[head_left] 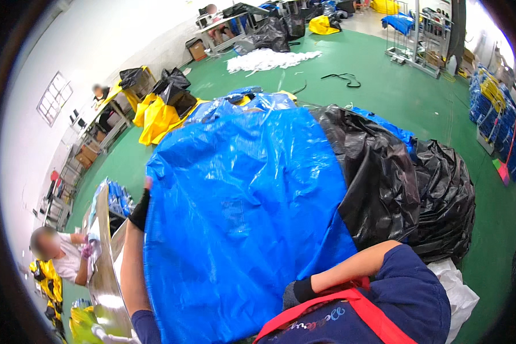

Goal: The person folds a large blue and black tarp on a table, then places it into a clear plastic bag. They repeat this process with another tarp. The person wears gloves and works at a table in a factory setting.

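Centrally in my remote head view, a wide, glossy blue plastic sheet (pixel 246 189) spreads before the wearer, its left edge pinched by the black-gloved left grip (pixel 141 206). The right grip (pixel 297 293), in a dark grey glove, rests against the sheet near its lower right; its fingers are hidden, so I cannot tell whether it is closed. Just to the right, a wrinkled black plastic sheet (pixel 372 172) borders the blue, with a bulging black plastic heap (pixel 444 200) beyond. Farther back, I see a bright yellow plastic pile (pixel 156 120) and a low mound of white scraps (pixel 272 60) on the green floor (pixel 407 109). At left, a co-worker in a pale top (pixel 69 262) works at a long surface (pixel 105 278).
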The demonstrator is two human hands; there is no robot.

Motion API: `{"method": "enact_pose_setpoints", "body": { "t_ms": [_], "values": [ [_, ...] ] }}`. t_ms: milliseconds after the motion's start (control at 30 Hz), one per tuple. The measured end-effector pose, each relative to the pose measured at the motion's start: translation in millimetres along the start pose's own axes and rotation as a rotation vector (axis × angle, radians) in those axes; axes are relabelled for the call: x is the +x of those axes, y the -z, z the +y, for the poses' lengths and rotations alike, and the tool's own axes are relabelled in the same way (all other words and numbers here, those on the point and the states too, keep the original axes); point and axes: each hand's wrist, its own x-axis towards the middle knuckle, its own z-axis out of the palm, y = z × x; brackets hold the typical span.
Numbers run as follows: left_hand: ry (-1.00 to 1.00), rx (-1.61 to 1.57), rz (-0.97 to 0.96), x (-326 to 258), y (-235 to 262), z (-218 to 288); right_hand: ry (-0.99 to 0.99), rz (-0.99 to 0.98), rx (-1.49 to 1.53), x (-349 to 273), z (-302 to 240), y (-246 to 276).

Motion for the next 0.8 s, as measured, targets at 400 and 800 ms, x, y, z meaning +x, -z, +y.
{"method": "enact_pose_setpoints", "body": {
  "t_ms": [400,800],
  "values": [
    [-0.096,0.762,0.871,-196.0,191.0,-152.3,-0.79,1.225,-0.639,-184.4,156.2,119.4],
    [-0.345,1.194,0.532,-24.8,-4.3,-195.5,-1.402,1.392,-0.42,-305.7,218.4,257.0]
  ]
}}
